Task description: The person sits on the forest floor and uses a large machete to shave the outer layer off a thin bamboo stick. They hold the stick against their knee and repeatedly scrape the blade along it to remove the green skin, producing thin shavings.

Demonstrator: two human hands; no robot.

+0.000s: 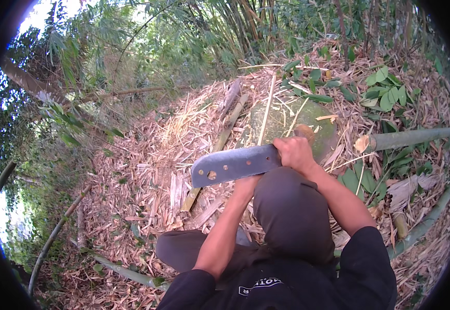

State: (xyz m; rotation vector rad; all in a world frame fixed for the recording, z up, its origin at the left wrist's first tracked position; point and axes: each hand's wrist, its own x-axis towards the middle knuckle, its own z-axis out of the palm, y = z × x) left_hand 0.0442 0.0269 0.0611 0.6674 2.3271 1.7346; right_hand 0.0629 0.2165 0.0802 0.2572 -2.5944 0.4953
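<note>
My right hand [294, 154] is closed around the handle of a broad cleaver, beside my raised knee. The cleaver's wide grey blade [235, 164], pierced by several round holes, points left. At the far side of the fist the brown wooden handle end [304, 133] sticks out. My left hand [248, 184] is under the blade; only its back near the wrist shows and its fingers are hidden. A thin pale bamboo strip [268, 111] runs away from the blade's far edge over a mossy rock [315, 116]; its near end is hidden.
Thin shavings lie on the rock and around it. A cut green bamboo pole [413, 138] comes in from the right. A split bamboo length [225, 137] lies left of the rock. Dry leaf litter [132, 181] covers the slope, with cut green leaves [385, 90] at the far right.
</note>
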